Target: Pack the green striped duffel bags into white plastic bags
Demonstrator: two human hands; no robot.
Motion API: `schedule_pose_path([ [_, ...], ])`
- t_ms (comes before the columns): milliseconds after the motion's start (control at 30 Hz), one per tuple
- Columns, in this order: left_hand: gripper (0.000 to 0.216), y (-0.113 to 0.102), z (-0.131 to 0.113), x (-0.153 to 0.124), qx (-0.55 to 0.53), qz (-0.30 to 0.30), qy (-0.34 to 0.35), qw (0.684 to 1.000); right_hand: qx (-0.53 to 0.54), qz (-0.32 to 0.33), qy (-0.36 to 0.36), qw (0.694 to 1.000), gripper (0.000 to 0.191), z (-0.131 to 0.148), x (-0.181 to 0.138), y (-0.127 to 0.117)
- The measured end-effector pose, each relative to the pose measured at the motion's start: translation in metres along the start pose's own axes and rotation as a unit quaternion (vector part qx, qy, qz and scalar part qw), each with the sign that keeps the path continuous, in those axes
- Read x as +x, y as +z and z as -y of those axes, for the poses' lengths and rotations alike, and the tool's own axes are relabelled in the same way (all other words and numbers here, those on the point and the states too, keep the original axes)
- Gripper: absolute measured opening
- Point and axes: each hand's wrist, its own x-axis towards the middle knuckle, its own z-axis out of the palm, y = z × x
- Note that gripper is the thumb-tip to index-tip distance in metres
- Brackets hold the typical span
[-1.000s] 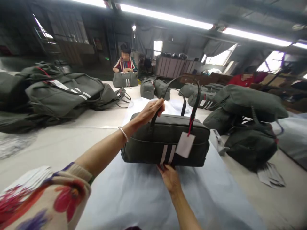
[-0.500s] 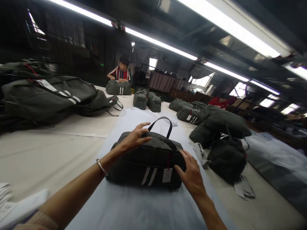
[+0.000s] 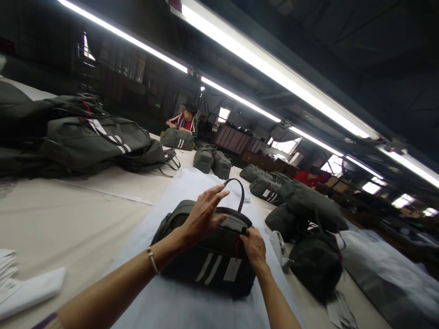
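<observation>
A dark green duffel bag point(image 3: 185, 265) with two white stripes sits upright in front of me on a white sheet point(image 3: 154, 310). A white tag point(image 3: 232, 269) hangs from its right side on a red cord. One black handle point(image 3: 243, 194) arches up behind the bag, and another lies over its top. My left hand point(image 3: 206, 214) is over the top of the bag beside the handles, fingers stretched and apart. At the upper right end, my right hand point(image 3: 255, 246) has its fingers closed on the bag's edge, next to a black strap end.
Several green bags point(image 3: 99, 141) are heaped at left; more bags point(image 3: 315, 260) stand at right beside clear plastic point(image 3: 373, 260). White folded items point(image 3: 30, 292) lie at lower left. Across the table, a person in a striped top point(image 3: 185, 123) handles another bag point(image 3: 177, 138).
My right hand has gone from resting open against the bag's right end to gripping its upper edge. My left hand has shifted right over the top. The view has tilted.
</observation>
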Motion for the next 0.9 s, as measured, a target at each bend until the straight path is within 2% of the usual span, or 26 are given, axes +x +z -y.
schedule_pose_path([
  [100, 0.057, 0.003, -0.010, -0.036, -0.014, -0.024, 0.014, 1.000, -0.013, 0.016, -0.003, 1.000, 0.013, 0.001, 0.003, -0.011],
  [233, 0.040, 0.010, -0.020, -0.081, -0.068, -0.016, 0.012, 0.997, -0.014, 0.047, 0.001, 0.999, 0.018, -0.011, 0.015, -0.021],
  [333, 0.041, 0.016, -0.024, -0.106, -0.079, -0.049, -0.018, 0.995, 0.001, 0.072, -0.018, 0.997, 0.031, -0.016, 0.016, -0.019],
  [433, 0.050, 0.026, -0.025, -0.131, -0.105, -0.109, -0.114, 0.982, 0.028, 0.058, -0.045, 0.997, 0.024, -0.012, 0.005, -0.012],
  [500, 0.052, 0.035, -0.023, -0.148, -0.158, -0.141, -0.240, 0.947, 0.046, 0.032, -0.045, 0.997, 0.018, -0.007, -0.004, -0.006],
  [533, 0.050, 0.040, -0.021, -0.155, -0.192, -0.133, -0.307, 0.923, 0.056, 0.022, -0.037, 0.998, 0.016, -0.005, -0.007, -0.005],
  [600, 0.039, 0.049, -0.019, -0.167, -0.254, -0.058, -0.394, 0.881, 0.076, 0.016, -0.008, 0.997, 0.013, 0.000, -0.010, -0.006],
  [633, 0.033, 0.052, -0.019, -0.170, -0.273, -0.008, -0.411, 0.870, 0.089, 0.023, 0.009, 0.996, 0.014, 0.002, -0.009, -0.009],
  [700, 0.026, 0.058, -0.018, -0.170, -0.292, 0.082, -0.399, 0.865, 0.125, 0.061, 0.041, 0.989, 0.018, 0.008, -0.005, -0.020],
  [800, 0.051, 0.065, -0.014, -0.153, -0.296, 0.142, -0.353, 0.876, 0.204, 0.157, 0.058, 0.965, 0.020, 0.022, 0.002, -0.047],
  [867, 0.075, 0.072, -0.010, -0.132, -0.316, 0.142, -0.349, 0.871, 0.262, 0.215, 0.046, 0.940, 0.019, 0.038, 0.003, -0.067],
  [900, 0.085, 0.075, -0.008, -0.120, -0.342, 0.131, -0.362, 0.857, 0.296, 0.243, 0.036, 0.923, 0.021, 0.049, 0.001, -0.075],
])
